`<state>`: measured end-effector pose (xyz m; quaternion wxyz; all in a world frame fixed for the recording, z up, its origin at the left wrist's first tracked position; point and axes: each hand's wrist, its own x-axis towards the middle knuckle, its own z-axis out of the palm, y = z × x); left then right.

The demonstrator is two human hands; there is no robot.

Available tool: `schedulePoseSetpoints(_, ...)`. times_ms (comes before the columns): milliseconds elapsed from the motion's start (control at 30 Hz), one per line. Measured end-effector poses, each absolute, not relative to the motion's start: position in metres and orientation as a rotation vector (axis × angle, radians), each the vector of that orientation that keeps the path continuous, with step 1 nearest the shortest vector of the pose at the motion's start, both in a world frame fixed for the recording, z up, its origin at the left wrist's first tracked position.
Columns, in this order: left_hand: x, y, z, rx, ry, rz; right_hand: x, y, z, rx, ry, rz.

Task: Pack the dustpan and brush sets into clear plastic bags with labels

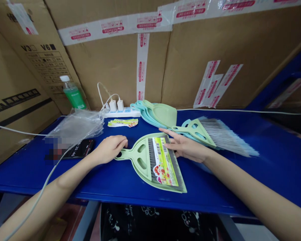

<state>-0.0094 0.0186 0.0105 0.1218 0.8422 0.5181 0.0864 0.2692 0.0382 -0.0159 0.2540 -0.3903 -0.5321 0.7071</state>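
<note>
A pale green dustpan (pixel 139 179) lies flat on the table in front of me, with a matching green hand brush (pixel 145 152) nested in it. Across the bristles sits a printed label card (pixel 163 160) in yellow, green and white. My left hand (pixel 111 147) is closed at the handle end, fingers curled together against it; the grip is partly hidden. At the opposite side, my right hand (pixel 184 146) is spread, its thumb at the card's edge and its index finger stretched past the pan's far corner.
Behind lie stacked dustpans (pixel 165 114) and, to the right, several brushes (pixel 215 134). Spare label cards (pixel 122 123) sit near a power strip (pixel 130 112). Clear plastic bags (pixel 76 125) partly cover a phone (pixel 81 149) at left. A green bottle (pixel 74 93) stands behind; a white cable (pixel 48 175) crosses the left side.
</note>
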Motion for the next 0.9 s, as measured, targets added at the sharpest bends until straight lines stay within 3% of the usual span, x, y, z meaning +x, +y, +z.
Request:
schedulePoseSetpoints(433, -0.018, 0.012, 0.033, 2.520, 2.721, -0.026, 0.268, 0.039, -0.016, -1.113, -1.419, 1.908)
schedulePoseSetpoints(900, -0.018, 0.014, 0.030, 2.587, 2.416, -0.281, 0.266, 0.039, -0.014, -1.139, -1.398, 1.850)
